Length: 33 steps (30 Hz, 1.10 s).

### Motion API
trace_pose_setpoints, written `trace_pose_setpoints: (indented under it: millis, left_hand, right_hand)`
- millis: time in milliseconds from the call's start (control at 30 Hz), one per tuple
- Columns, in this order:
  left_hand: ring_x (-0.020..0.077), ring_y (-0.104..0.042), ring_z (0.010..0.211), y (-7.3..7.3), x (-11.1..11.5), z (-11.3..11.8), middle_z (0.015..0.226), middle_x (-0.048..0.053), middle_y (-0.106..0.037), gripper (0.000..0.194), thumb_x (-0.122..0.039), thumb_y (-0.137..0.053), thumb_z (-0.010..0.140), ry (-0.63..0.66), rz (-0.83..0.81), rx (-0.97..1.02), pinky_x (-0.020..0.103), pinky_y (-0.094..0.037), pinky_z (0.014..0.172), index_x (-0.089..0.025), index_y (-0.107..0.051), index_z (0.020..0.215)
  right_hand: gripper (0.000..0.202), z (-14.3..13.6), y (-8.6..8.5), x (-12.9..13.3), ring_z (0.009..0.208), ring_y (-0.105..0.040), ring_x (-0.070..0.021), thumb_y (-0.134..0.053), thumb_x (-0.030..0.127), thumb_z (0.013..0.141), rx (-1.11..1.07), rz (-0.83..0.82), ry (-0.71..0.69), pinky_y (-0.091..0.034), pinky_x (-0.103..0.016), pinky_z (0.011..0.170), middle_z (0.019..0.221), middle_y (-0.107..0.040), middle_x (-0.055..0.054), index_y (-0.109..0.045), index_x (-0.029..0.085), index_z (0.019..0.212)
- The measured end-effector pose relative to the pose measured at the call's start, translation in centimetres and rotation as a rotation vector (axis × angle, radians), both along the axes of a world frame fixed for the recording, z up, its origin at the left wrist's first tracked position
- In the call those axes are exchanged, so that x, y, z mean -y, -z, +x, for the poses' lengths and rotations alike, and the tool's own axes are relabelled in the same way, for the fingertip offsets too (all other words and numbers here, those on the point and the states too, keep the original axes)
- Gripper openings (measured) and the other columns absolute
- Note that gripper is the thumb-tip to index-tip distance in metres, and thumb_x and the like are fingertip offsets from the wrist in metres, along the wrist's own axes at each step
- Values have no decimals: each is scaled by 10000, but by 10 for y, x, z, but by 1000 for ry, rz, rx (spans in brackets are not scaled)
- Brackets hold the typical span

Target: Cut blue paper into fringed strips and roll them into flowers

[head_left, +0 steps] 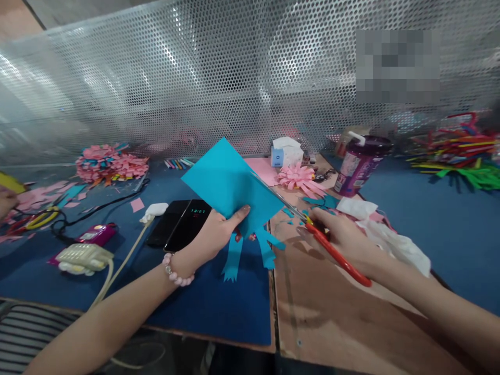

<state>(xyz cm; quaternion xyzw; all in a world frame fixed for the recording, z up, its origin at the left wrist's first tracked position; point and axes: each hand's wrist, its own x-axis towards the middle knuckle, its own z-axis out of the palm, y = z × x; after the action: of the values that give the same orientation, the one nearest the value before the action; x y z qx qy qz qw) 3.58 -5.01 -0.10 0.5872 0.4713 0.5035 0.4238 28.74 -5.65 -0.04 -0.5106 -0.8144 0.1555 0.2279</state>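
Right grip (340,235) clasping red scissors (340,256), left grip (219,232) pinching blue paper (226,177), straw (356,138) in purple cup (357,169)

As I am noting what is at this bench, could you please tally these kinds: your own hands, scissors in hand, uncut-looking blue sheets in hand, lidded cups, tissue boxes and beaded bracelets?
Own hands: 2 (left hand, right hand)
Held scissors: 1
Large blue sheet: 1
Lidded cup: 1
Tissue box: 1
Beaded bracelet: 1
Total: 7
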Motion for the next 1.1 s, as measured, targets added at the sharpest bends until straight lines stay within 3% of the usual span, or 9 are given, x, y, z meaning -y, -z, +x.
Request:
trace_pose_setpoints:
  millis: [133, 267, 367, 467, 633, 833, 1100]
  left_hand:
    - [105, -482, 517, 8, -2, 0, 582, -16, -542, 349, -425, -671, 778, -7, 2, 24, 257, -443, 523, -189, -484, 601]
    - [189, -627, 827, 14, -4, 1, 883, 66, -683, 214, -388, -658, 796, 19, 2, 136, 332, -517, 775, -177, -649, 829]
    - [222, -609, 1036, 14, -4, 2, 1049, 92, -679, 237, -353, -654, 808, 53, 13, 217, 378, -465, 963, -176, -672, 965]
    - [241, -594, 1092, 13, -3, 2, 1090, 96, -673, 249, -352, -656, 806, 75, 9, 229, 394, -431, 1026, -172, -675, 978]
    - [246, -566, 1135, 13, -3, 0, 1018, 86, -693, 267, -368, -643, 809, 34, 37, 137, 389, -397, 1058, -175, -668, 992]
    - [235, -611, 990, 8, 0, -1, 912, 75, -701, 220, -388, -614, 824, -22, 98, -79, 362, -419, 990, -183, -677, 868]
    - [176, -576, 734, 2, 3, 1, 745, 24, -652, 264, -434, -601, 825, -60, 110, -178, 310, -455, 817, -204, -588, 695]
  right_hand:
    - [335, 0, 4, -1, 520, -401, -134, -441, 504, 848, -31, 8, -21, -284, -266, 505, 583, -458, 27, -361, 226, 679]
    - [314, 0, 3, -1, 549, -445, -140, -457, 484, 858, -91, -67, -68, -323, -268, 516, 619, -496, 15, -431, 212, 703]
    - [278, 0, 2, -1, 576, -479, -146, -473, 446, 865, -116, -102, -92, -348, -268, 529, 645, -514, 12, -464, 206, 724]
    - [258, 1, 3, -1, 577, -480, -143, -484, 426, 867, -123, -103, -96, -349, -266, 530, 647, -510, 19, -455, 210, 728]
    - [282, 1, 5, -1, 559, -460, -141, -460, 448, 872, -124, -98, -97, -340, -270, 524, 639, -498, 19, -426, 214, 717]
    - [285, -2, 5, -1, 530, -441, -131, -486, 445, 852, -124, -44, -77, -308, -256, 504, 603, -494, 29, -422, 214, 698]
    - [237, -2, 7, -1, 529, -442, -122, -475, 405, 871, -154, -15, -115, -309, -243, 507, 606, -510, 28, -452, 209, 741]
